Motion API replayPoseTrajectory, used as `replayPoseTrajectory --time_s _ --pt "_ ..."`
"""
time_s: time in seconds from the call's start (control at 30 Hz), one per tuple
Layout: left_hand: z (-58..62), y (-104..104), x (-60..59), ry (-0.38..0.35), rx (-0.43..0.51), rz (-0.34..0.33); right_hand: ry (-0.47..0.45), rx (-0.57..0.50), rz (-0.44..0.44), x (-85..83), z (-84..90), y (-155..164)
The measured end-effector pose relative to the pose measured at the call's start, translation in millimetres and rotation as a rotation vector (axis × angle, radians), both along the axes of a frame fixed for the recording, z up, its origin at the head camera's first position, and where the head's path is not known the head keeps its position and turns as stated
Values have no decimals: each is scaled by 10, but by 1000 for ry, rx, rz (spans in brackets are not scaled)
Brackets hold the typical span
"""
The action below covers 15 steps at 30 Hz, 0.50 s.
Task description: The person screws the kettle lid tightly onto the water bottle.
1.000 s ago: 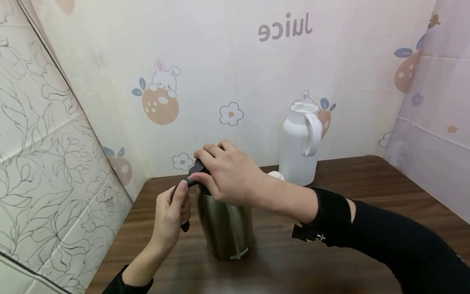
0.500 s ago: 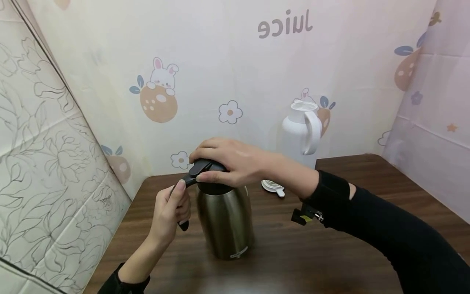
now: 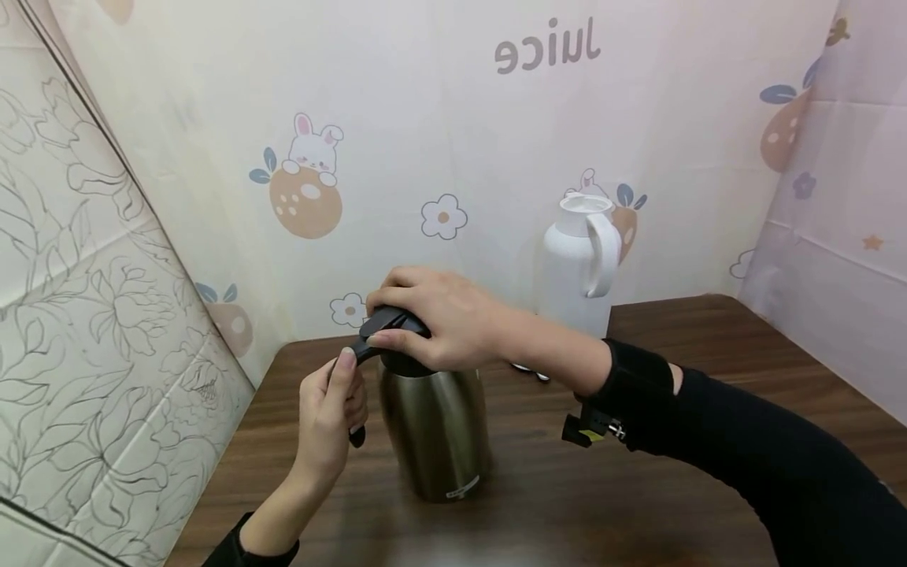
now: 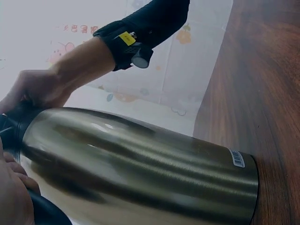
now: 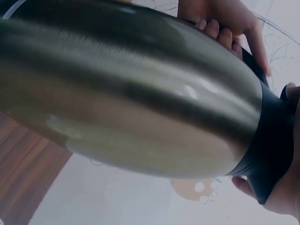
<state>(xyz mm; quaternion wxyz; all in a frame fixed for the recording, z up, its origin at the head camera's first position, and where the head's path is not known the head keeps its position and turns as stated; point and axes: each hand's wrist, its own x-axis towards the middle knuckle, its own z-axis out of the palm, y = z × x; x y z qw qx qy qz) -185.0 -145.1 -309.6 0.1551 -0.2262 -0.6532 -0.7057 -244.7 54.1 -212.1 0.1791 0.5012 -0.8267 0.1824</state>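
Note:
A bronze metal thermos jug (image 3: 435, 433) stands upright on the wooden table, its black handle (image 3: 357, 436) facing left. My left hand (image 3: 327, 413) grips that handle, thumb up near its top. Over the jug's black lid (image 3: 391, 320) lies my right hand (image 3: 449, 319), with fingers curled round the far side and the thumb along the near side by the handle. In the right wrist view, the jug's body (image 5: 140, 98) fills the middle and the black collar (image 5: 267, 140) sits under the right hand. The right hand covers part of the lid.
A white jug (image 3: 577, 268) without a lid stands at the back right. A small white piece (image 3: 542, 377) shows just past my right forearm, mostly hidden. Patterned cloth walls (image 3: 446, 142) rise behind and at both sides of the table (image 3: 602, 504).
Since a second ago my right hand has turned on the lid, exposing more of its top. The white piece showed fully half a second ago and is now mostly behind the forearm.

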Motion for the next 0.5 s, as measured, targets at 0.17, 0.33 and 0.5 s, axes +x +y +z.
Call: replayPoseTrajectory --time_s 0.17,0.33,0.5 --pt "-30 21 25 -10 27 56 8 3 -137 98 -33 -70" --pt "-43 26 52 -10 27 82 20 -17 -266 208 -73 -163" --pt "-28 53 38 8 19 95 48 -15 -424 307 -59 -231"
